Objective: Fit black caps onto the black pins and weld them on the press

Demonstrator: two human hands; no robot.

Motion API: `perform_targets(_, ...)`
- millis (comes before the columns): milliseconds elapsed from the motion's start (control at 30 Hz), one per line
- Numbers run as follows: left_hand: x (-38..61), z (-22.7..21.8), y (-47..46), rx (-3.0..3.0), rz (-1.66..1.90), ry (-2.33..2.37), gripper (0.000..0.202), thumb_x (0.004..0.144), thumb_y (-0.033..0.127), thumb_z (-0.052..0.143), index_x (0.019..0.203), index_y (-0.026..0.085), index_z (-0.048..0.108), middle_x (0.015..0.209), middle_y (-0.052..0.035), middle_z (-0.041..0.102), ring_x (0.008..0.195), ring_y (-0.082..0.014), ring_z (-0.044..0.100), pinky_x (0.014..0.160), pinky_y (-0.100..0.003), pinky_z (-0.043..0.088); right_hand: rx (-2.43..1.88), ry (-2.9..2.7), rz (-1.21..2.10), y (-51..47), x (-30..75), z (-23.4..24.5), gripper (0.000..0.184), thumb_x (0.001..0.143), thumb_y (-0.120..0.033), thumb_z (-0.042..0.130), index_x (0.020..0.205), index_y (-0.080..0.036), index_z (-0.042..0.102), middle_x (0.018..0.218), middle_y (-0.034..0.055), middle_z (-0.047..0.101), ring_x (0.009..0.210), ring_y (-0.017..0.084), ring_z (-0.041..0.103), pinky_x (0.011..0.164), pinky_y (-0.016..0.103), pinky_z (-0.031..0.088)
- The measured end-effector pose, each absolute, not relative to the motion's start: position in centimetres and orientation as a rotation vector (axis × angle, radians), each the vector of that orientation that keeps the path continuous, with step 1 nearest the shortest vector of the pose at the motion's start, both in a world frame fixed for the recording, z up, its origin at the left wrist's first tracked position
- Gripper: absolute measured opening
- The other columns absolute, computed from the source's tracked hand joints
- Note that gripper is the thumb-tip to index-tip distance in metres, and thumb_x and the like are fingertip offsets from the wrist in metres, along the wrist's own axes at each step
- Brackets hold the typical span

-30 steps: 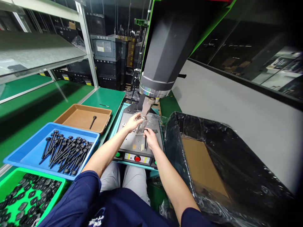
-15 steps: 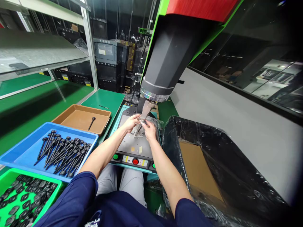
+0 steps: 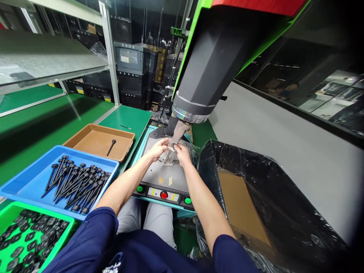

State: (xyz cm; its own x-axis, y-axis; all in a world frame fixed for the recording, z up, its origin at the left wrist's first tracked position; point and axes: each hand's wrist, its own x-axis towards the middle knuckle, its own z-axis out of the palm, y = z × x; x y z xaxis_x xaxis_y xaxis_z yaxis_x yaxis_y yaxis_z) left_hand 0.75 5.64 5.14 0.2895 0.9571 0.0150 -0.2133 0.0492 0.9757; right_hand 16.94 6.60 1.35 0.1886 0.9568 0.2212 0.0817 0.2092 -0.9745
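Observation:
Both hands meet at a small metal fixture, right under the slanted metal horn of a press machine. My left hand comes in from the left, its thumb and fingers closed together at the top of the fixture. From the other side, my right hand pinches at the same spot. A small dark piece shows between the fingertips, too small and covered to name. The fixture stands on a grey base plate.
On the left are a blue tray of black long-stemmed parts, a green bin of black flat caps, and a brown tray with one stemmed part. Green buttons and a red button line the machine's front. A plastic-lined box stands right.
The view has shifted slightly. Both hands stay at the fixture; my right fingers have moved a little, and the dark rod seen between the hands before no longer shows clearly.

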Motion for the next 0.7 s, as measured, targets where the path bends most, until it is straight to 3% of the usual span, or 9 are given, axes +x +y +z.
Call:
perform_targets(433, 0.8, 3.7, 6.4, 1.201, 1.100, 0.788, 0.070, 0.067, 0.008, 0.062, 0.136, 0.015, 0.054, 0.150, -0.0123, 0.046, 0.139, -0.0260, 0.043, 0.116, -0.038, 0.034, -1.351, -1.116, 0.688, 6.5, 15.6, 1.2, 0.020, 0.070, -0.034, 0.072, 0.084, -0.019, 0.067, 0.086, 0.0039, 0.070, 0.090, 0.021, 0.063, 0.085, 0.031, 0.049)
perform_targets(700, 0.7, 2.9, 6.3, 1.254, 1.094, 0.860, 0.073, 0.065, 0.007, 0.062, 0.137, 0.016, 0.052, 0.151, -0.0126, 0.046, 0.139, -0.0253, 0.044, 0.118, -0.041, 0.030, -1.145, -0.708, 1.089, 4.5, 15.9, 0.0, 0.042, 0.067, -0.022, 0.065, 0.109, -0.024, 0.065, 0.123, 0.0045, 0.066, 0.113, 0.019, 0.060, 0.085, 0.028, 0.050)
